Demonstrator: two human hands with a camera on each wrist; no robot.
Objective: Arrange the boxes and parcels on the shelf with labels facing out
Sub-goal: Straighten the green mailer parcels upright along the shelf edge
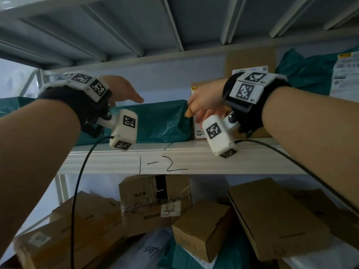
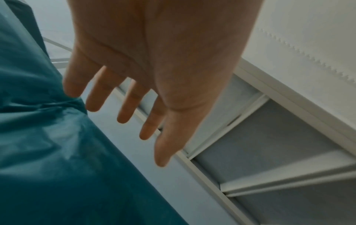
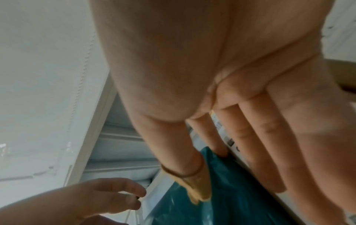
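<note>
A teal plastic parcel (image 1: 163, 121) lies flat on the shelf marked "1-2" (image 1: 174, 162), with no label showing. Just to its right stands a cardboard box with a white label (image 1: 198, 131) facing out. My left hand (image 1: 128, 94) hovers open above the parcel's left part, fingers spread and holding nothing (image 2: 123, 109). My right hand (image 1: 200, 105) is open at the seam between parcel and box. Its straight fingers (image 3: 269, 152) lie along the labelled face, and the thumb wears a tan cover (image 3: 196, 187). Whether they touch the box I cannot tell.
A taller cardboard box (image 1: 250, 61) and a teal parcel with a white label (image 1: 310, 74) stand at the back right of the same shelf. The shelf below holds several jumbled cardboard boxes (image 1: 151, 202) and soft parcels. Another shelf's ribbed underside (image 1: 136, 26) is close overhead.
</note>
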